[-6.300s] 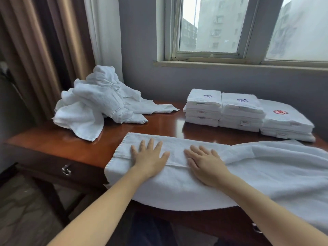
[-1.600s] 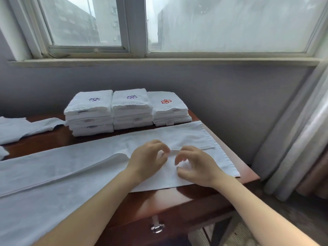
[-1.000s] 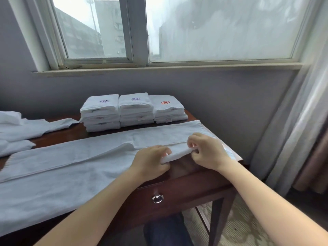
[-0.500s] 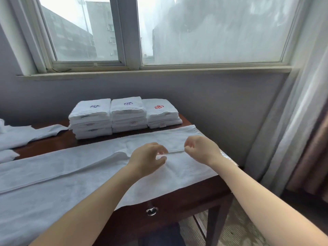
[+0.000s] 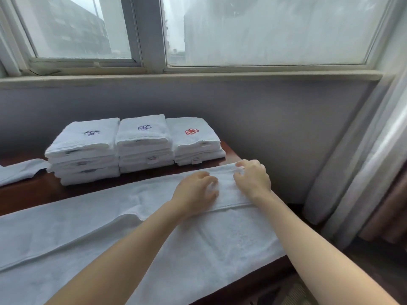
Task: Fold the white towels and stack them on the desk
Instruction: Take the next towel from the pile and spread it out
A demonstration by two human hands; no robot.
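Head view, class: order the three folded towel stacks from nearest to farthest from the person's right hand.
1. Red-emblem stack, rightmost, just beyond the right hand pinching the spread towel.
2. Middle stack, blue emblem.
3. Left stack, dark emblem, leftmost.

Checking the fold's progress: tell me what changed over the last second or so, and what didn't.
The left hand and right hand pinched the near edge of the spread towel at its right end, lifted it and carried it over to the far edge, where they now grip it. The three folded stacks at the back of the desk stayed as they were.
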